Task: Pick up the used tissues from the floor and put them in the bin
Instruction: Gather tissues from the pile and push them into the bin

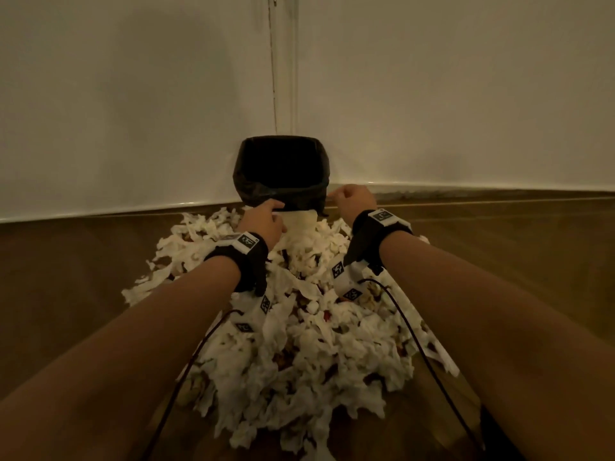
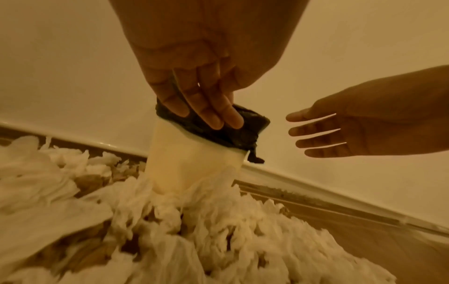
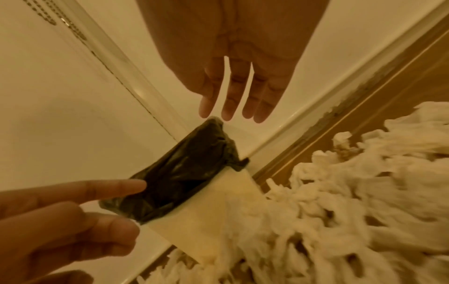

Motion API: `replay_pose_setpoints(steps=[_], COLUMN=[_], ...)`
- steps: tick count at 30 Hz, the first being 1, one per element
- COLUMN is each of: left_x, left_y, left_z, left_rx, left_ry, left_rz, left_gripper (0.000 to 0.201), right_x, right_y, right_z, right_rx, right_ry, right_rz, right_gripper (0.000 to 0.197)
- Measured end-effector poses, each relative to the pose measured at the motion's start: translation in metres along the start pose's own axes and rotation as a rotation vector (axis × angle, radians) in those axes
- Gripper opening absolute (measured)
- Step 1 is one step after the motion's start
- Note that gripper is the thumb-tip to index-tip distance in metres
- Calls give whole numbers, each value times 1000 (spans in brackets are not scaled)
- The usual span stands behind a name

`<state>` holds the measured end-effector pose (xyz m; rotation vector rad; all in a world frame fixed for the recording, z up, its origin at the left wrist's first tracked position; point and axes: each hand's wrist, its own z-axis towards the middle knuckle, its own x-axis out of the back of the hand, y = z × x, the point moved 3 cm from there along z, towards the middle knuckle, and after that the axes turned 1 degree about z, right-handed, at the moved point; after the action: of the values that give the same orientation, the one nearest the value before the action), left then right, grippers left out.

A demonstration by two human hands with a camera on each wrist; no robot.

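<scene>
Tissues [image 1: 299, 344] heaped on wood floor [image 1: 83, 261]; bin [image 1: 283, 174] in wall corner

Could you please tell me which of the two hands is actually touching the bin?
The left hand: its fingers press on the bin's black liner, while the right hand hovers open beside it.
</scene>
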<state>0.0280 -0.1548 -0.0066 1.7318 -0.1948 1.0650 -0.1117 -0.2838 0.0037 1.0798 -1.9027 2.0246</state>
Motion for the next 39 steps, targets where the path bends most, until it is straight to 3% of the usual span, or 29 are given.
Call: replay_pose_setpoints(steps=[5,13,18,22,26,28,33,39], left_x=[-35,-106,-139,-153,-153,-152,-149,-144], left_y=[-10,-21,-21,-35,-51,-58,-73,-72], left_z=[-14,-21,-29,-39,-45,-46,-51,-51], left_rx=[28,-38,-95,-66,6,64,67,-38], left_ry=[-128,-323,-318,-335,-242,-298,-451,-540], left_rz=[86,273,445,643,579,509,490,657], left_gripper=[42,29,20,32,37,41,45,37], right_x=[4,8,0,-20,-38,-45,-43,-32], right_y=[44,106,136,160,174,179,174,163], right_z=[-18,-45,-55,-65,-76,-82,-85,-75], right_rx=[-91,-236,-272,-260,-194,-183,-139,-94], right_ry=[-88,-99,-168,-328,-395,-423,-278,-118], right_rz=[-92,-227,-358,-588,-651,-703,-585,-260], right_gripper=[33,29,21,56,64,58,27,27])
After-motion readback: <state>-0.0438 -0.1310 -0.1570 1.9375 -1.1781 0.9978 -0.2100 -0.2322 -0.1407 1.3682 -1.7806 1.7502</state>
